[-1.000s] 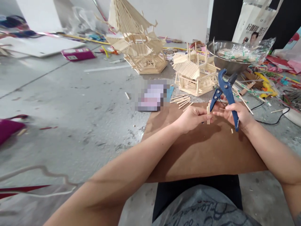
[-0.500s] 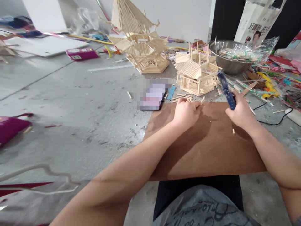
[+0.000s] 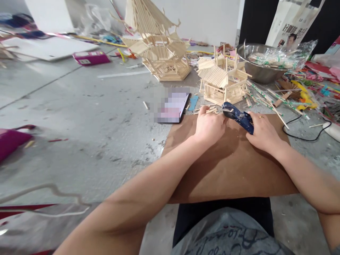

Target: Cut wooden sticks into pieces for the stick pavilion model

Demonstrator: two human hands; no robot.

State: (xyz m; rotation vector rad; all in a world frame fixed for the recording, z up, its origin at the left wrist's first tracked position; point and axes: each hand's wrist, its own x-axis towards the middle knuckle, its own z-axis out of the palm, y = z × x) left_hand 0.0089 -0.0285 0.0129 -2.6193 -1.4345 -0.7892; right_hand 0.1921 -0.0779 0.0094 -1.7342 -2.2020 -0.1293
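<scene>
My left hand [image 3: 210,124] is closed in a pinch on a short wooden stick [image 3: 231,110], over the brown board [image 3: 225,170]. Only the light tip of the stick shows past my fingers. My right hand [image 3: 262,130] grips blue, glue-speckled clippers [image 3: 239,117], their head up against the stick at my left fingertips. From this angle I cannot tell whether the jaws are closed on it. Several cut sticks [image 3: 209,109] lie just beyond my left hand. A small open-topped stick pavilion [image 3: 224,79] stands behind both hands.
A taller stick pagoda [image 3: 162,46] stands farther back. Left of the board lies a phone [image 3: 174,106] near a blue scrap [image 3: 193,102]. A steel bowl [image 3: 261,72] holds wrapped sticks; loose sticks and a black cord [image 3: 305,139] lie at right. A purple box [image 3: 91,58] sits far left.
My right hand has swung the clippers left and down, from upright and apart to the stick at my left fingertips. My left hand has stayed nearly in place.
</scene>
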